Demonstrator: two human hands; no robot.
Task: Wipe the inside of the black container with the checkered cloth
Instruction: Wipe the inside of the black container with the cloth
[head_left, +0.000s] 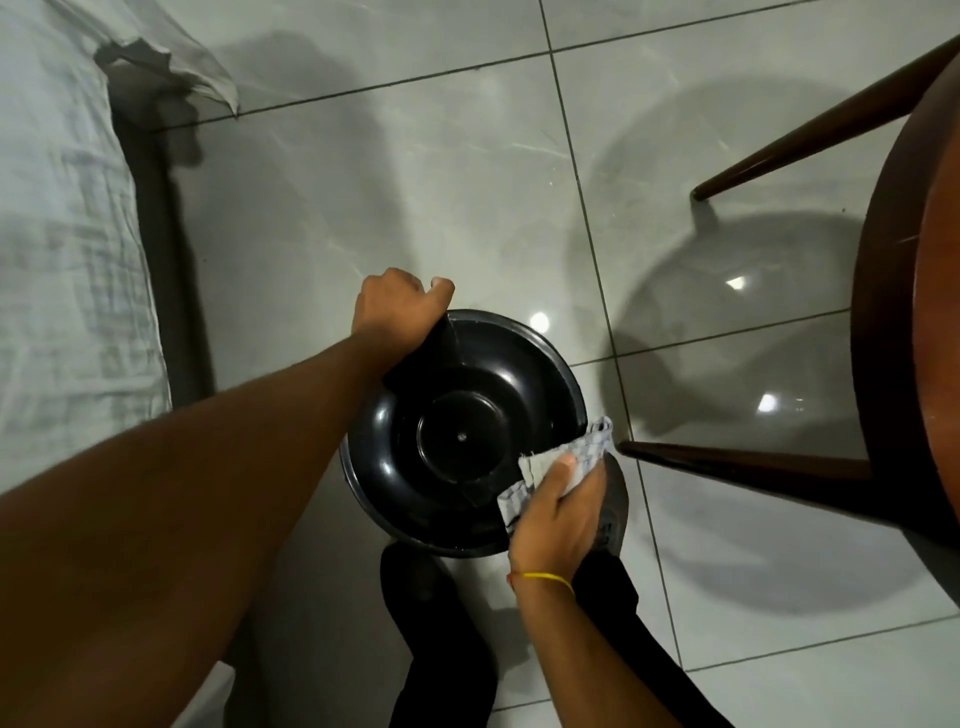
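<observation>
A person stands over a black container (457, 431) held above a grey tiled floor (467, 182), between a bed (67, 234) and a wooden stool (904, 312). The left hand (397, 306) grips the far rim, fingers curled closed around it. The right hand (558, 512) presses a checkered cloth (587, 449) over the near-right rim, fingers clamped on the fabric. A yellow thread (548, 578) circles that wrist. No writing is legible anywhere.

Dim, greenish indoor light. Two bright glare spots sit on the glossy floor tiles (467, 182), and the table (909, 312) casts broad round shadows there. Wide-angle bending curves the edges; the near forearm looks soft.
</observation>
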